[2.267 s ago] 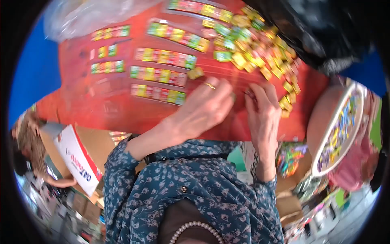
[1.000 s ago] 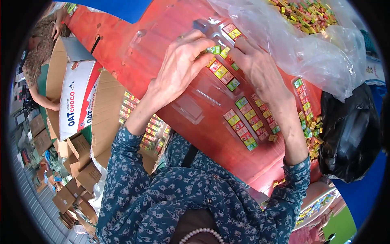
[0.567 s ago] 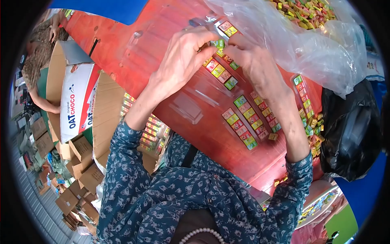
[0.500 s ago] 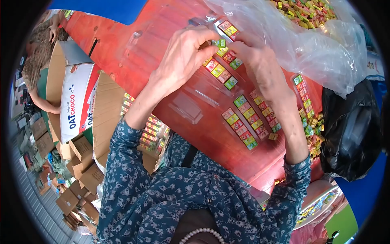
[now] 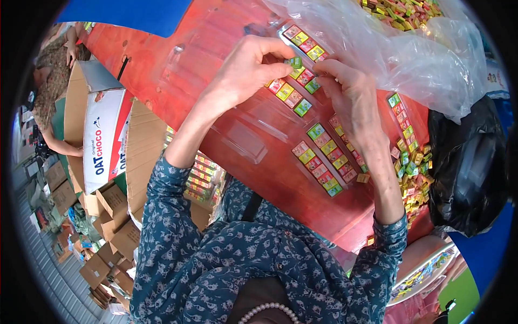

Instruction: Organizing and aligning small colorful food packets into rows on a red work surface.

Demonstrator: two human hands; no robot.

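My left hand (image 5: 243,70) pinches a small green block (image 5: 294,62) with a printed face between thumb and forefinger. It hovers over short rows of similar coloured blocks (image 5: 291,95) on the red tabletop. Just to the right, my right hand (image 5: 353,94) has curled fingers, its fingertips beside the end of the row; whatever they hold is hidden. Beyond both hands, a filled row of red and yellow blocks (image 5: 305,44) lies in a clear plastic tray. Nearer me are more filled rows (image 5: 325,156), partly under my right wrist.
Empty clear trays (image 5: 243,141) lie on the red table (image 5: 216,48). Loose blocks (image 5: 413,173) are heaped at right beside a black plastic bag (image 5: 467,167). Clear plastic sheeting (image 5: 377,59) spreads at the far right. An open carton (image 5: 102,135) stands left, with another person's arm (image 5: 62,144) beside it.
My right hand has drawn slightly right and nearer me, uncovering more of the far row. My left hand stays in nearly the same place with the green block, now tilted differently.
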